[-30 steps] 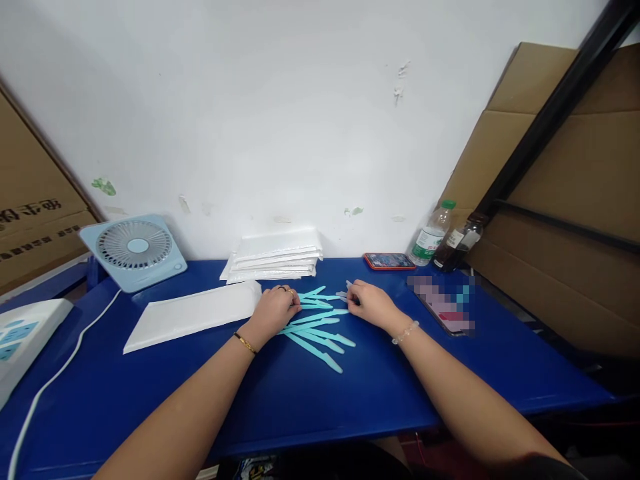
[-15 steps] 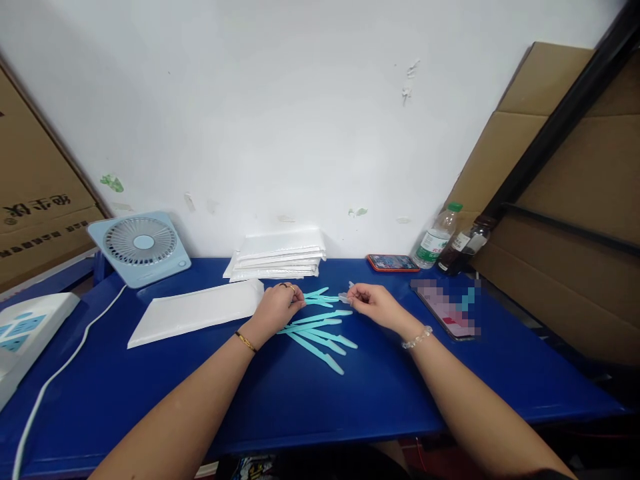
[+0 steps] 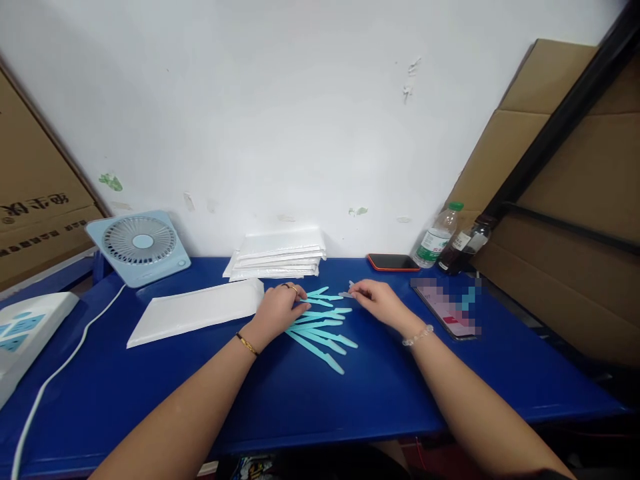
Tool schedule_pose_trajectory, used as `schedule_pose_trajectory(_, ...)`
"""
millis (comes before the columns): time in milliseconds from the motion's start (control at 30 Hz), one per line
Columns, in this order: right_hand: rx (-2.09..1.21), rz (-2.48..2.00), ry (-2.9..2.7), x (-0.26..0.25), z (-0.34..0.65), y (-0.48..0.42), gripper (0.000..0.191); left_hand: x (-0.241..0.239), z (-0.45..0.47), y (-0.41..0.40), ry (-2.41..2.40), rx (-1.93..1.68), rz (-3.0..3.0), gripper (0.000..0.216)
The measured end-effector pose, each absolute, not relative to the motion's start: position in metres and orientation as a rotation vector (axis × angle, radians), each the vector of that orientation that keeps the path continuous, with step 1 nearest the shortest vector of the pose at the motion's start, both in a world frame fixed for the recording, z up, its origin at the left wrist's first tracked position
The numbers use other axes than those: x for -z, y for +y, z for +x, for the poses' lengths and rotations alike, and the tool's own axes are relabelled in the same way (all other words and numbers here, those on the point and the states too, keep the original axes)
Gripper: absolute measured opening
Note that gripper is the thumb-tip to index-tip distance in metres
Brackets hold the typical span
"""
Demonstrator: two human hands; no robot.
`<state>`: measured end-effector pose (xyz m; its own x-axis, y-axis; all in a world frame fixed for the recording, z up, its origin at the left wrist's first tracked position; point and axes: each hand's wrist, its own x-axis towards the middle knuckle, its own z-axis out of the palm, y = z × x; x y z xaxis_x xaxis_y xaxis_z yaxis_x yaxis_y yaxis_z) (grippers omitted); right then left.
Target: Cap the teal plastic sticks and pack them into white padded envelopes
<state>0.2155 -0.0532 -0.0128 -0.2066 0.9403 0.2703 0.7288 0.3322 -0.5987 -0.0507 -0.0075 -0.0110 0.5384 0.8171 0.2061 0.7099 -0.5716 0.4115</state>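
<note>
Several turquoise eyebrow razors (image 3: 325, 361) lie fanned out on the blue table, their blades toward the right. My left hand (image 3: 280, 308) is bent over their handle ends, thumb and fingertips at one razor (image 3: 330, 313); its grip is partly hidden. A smaller group of turquoise razors (image 3: 323, 297) lies just beyond those fingertips. To the right, my right hand (image 3: 380, 301) has its thumb and forefinger pinched at small translucent pieces (image 3: 345, 295) that look like blade covers. A small gap parts them from the closest razor tip.
A flat white padded mailer (image 3: 195, 311) lies left of my hands, with a stack of mailers (image 3: 280, 248) by the wall. Around them are a blue fan (image 3: 143, 243), an orange-edged phone (image 3: 393, 263), a second phone (image 3: 445, 310), a water bottle (image 3: 434, 241) and a dark bottle (image 3: 459, 252).
My left fingertips have shifted slightly right, and the razor beside the thumb has turned a little. The right hand has drawn slightly away from the razor tip. The orange-edged phone's screen has gone dark.
</note>
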Motion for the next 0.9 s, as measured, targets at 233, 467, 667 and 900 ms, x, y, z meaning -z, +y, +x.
schedule_pose_trajectory(233, -0.124, -1.598, -2.207, 0.027, 0.217, -0.039, 0.012, 0.024, -0.057, 0.009, 1.436, -0.471, 2.632, 0.016)
schedule_pose_trajectory(467, -0.217, -1.565, -2.119, 0.023, 0.212, -0.043, 0.009, 0.018, -0.055, 0.007, 1.394, -0.512, 2.709, 0.025)
schedule_pose_trajectory(667, -0.456, -1.453, -2.007, 0.016, 0.214, -0.049, 0.013, 0.013, -0.055, 0.005, 1.348, -0.561, 2.685, 0.025)
schedule_pose_trajectory(900, -0.46, -1.435, -2.05, 0.013, 0.206, -0.051, 0.014, 0.013, -0.053, 0.003, 1.299, -0.6, 2.677, 0.024)
